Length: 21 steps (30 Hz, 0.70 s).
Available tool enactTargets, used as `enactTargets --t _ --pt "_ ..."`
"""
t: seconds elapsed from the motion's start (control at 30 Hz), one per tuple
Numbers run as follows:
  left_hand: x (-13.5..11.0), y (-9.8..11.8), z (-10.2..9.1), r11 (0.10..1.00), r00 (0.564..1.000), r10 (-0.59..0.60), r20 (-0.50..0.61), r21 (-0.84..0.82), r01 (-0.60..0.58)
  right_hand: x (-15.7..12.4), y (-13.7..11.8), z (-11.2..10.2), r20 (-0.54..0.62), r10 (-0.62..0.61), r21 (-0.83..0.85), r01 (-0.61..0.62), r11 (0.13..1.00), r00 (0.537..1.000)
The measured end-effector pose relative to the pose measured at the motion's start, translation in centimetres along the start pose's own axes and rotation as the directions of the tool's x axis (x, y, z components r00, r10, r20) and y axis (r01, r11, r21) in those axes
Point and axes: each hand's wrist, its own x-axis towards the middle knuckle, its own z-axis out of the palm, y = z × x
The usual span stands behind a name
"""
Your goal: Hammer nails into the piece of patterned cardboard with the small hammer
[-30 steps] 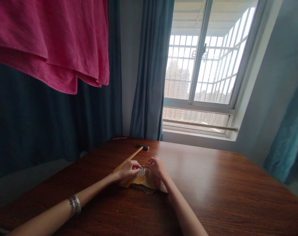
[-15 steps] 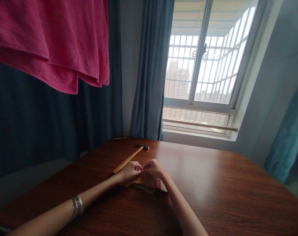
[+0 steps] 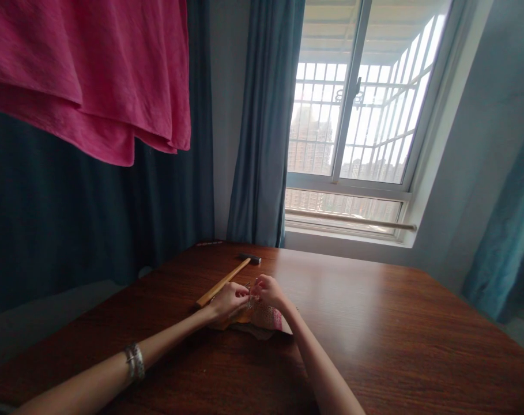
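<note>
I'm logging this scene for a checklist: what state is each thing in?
Left hand: fingers bent, grip unclear
Right hand: fingers bent, grip unclear
Patterned cloth: on the table, partly hidden by the hands
Hammer: lying on the table
Bracelet: worn on the left arm
Pink cloth: hanging, lower edge folded
Curtain: gathered beside the window
Window: seems shut

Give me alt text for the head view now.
A person's left hand and right hand work close together at a patterned bundle on a brown table; anything pinched is too small to identify. A hammer lies beyond; pink cloth hangs left of a window.
</note>
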Motion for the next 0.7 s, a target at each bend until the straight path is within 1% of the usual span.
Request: enactTargets --t 0.07,0.17,0.27,0.37,0.43,0.53,0.7 --pt "0.7 -0.6 0.0 1.0 1.0 0.01 0.008 0.001 -0.01 0.3 0.1 0.1 -0.055 0.046 -0.038 -0.048 0.998 0.997" --pt "2.0 -1.7 -0.3 0.999 0.999 -0.02 -0.045 0.036 0.022 0.2 0.2 -0.1 -0.127 0.093 -0.12 -0.108 0.987 0.988" --pt "3.5 -2.9 -0.9 0.982 0.991 -0.116 -0.07 0.14 0.125 -0.6 0.1 -0.4 -0.176 0.12 -0.213 -0.157 0.964 0.977" --pt "4.6 -3.9 -1.2 0.928 0.97 -0.229 -0.081 0.282 0.243 -1.2 0.2 -0.6 -0.198 0.144 -0.286 -0.198 0.938 0.97" --pt "5.0 -4.3 -1.2 0.896 0.959 -0.27 -0.081 0.344 0.281 -1.4 0.4 -0.6 -0.198 0.161 -0.32 -0.219 0.922 0.967" --pt "5.4 -4.7 -0.9 0.884 0.957 -0.287 -0.045 0.372 0.283 -1.3 0.8 -0.6 -0.199 0.185 -0.356 -0.246 0.902 0.962" --pt "5.8 -5.0 -0.5 0.9 0.961 -0.276 -0.006 0.35 0.26 -1.0 1.2 -0.5 -0.194 0.2 -0.384 -0.262 0.886 0.96"
